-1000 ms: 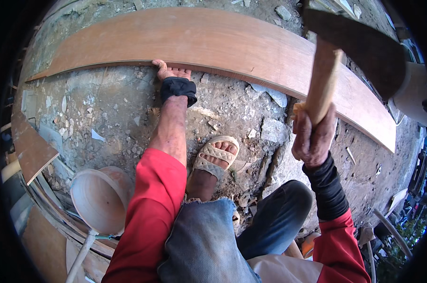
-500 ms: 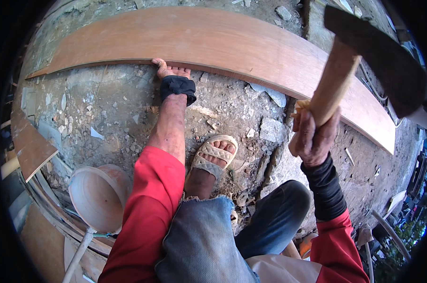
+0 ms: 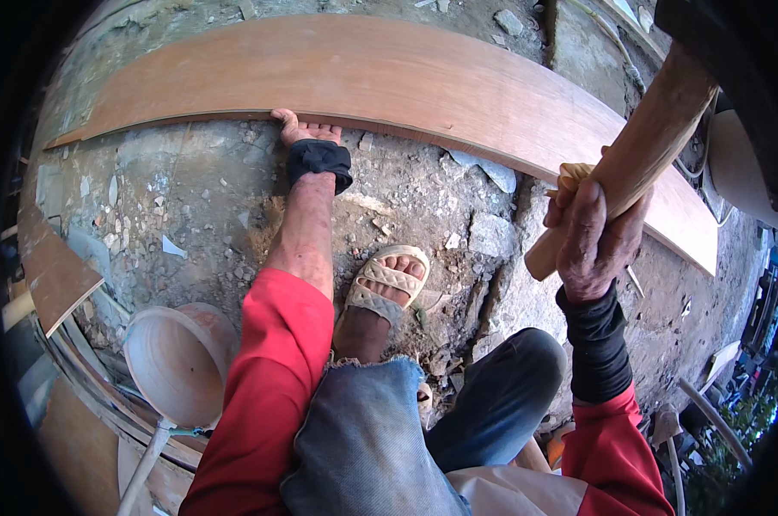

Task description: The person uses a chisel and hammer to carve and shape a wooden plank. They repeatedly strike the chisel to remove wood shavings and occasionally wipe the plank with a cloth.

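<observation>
My left hand (image 3: 301, 129) reaches forward and grips the near edge of a long plywood board (image 3: 346, 69), its thumb on the edge and its fingers curled beneath it. A black band wraps that wrist. On the right, my right hand (image 3: 600, 236) is closed round the wooden handle (image 3: 655, 125) of a hatchet, held up above the board's right part. The dark hatchet head (image 3: 711, 34) is at the upper right, mostly lost in the black rim. Against the fingers of my right hand sits a small crumpled yellowish thing (image 3: 575, 176) that I cannot make out.
The ground (image 3: 208, 198) is rough, with rubble and broken chips. My sandalled foot (image 3: 389, 279) stands between my arms. At lower left are a pale bucket (image 3: 178, 361) and a smaller plywood piece (image 3: 54, 267). A whitish round container (image 3: 741, 168) stands at far right.
My right hand has moved the hatchet up and to the right, so its head has largely left the picture. My left hand keeps its hold on the board's edge.
</observation>
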The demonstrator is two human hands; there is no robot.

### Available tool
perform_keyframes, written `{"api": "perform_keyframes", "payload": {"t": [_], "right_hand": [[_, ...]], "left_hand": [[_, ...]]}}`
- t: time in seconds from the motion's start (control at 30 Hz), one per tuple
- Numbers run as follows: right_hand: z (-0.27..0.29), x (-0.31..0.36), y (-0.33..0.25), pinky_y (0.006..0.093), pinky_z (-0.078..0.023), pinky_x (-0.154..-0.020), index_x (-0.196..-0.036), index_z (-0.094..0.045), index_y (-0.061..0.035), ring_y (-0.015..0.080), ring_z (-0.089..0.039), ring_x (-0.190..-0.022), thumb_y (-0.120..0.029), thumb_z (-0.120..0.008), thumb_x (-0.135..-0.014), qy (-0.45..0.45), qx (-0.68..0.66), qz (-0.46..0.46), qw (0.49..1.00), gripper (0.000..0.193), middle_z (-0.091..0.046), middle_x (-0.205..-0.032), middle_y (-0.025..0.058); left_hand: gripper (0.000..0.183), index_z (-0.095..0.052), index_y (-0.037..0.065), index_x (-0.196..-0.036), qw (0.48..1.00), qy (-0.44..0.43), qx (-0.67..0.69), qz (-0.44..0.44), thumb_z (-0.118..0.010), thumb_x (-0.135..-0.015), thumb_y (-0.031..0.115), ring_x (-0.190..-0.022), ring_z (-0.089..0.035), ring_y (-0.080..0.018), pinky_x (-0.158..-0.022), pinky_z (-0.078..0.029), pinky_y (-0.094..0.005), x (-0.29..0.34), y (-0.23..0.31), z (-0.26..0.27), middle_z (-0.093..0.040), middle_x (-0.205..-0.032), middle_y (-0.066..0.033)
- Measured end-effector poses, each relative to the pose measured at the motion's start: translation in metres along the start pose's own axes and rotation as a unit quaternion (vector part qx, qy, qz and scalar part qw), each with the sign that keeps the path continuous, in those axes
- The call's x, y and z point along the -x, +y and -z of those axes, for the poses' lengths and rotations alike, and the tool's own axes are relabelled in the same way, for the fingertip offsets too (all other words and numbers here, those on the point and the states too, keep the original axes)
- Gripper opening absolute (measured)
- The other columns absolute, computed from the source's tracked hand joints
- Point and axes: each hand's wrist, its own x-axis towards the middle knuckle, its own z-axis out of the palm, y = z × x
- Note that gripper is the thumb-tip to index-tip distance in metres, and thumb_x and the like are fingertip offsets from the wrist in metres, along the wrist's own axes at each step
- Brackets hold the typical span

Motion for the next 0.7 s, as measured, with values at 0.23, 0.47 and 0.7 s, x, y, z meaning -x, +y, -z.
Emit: {"api": "perform_keyframes", "payload": {"t": [0.23,0.47,0.7], "right_hand": [[-0.005,0.027,0.069,0.0622,-0.046,-0.057,-0.117,-0.04,-0.0052,0.058,-0.061,-0.068,-0.017,-0.061,-0.101,-0.288,0.254,-0.093,0.919,0.029,-0.06,-0.071,0.0326],[0.006,-0.013,-0.008,0.048,-0.049,-0.053,-0.127,-0.046,-0.0016,0.0411,-0.067,-0.06,-0.016,-0.062,-0.103,-0.192,0.222,-0.005,0.956,0.032,-0.062,-0.07,0.0226],[0.009,-0.029,-0.04,0.0469,-0.053,-0.053,-0.132,-0.046,-0.0018,0.0399,-0.071,-0.061,-0.01,-0.063,-0.099,-0.203,0.249,0.084,0.943,0.038,-0.064,-0.073,0.0202]], "left_hand": [[0.125,-0.024,0.006,-0.162,1.0,0.007,-0.015,0.014,-0.064,-0.076,0.089,-0.159,-0.016,-0.0355,-0.129,-0.009,-0.0581,0.002,0.002,-0.001,-0.021,-0.172,-0.0142],[0.125,-0.023,0.01,-0.163,1.0,-0.009,0.008,0.029,-0.072,-0.074,0.084,-0.159,-0.017,-0.0347,-0.128,-0.009,-0.0586,0.002,0.004,0.005,-0.021,-0.172,-0.0136],[0.116,-0.033,0.01,-0.157,0.998,-0.056,-0.016,-0.011,-0.089,-0.071,0.065,-0.146,-0.039,-0.0348,-0.124,-0.029,-0.0559,0.005,-0.002,-0.003,-0.038,-0.16,-0.0133]]}}
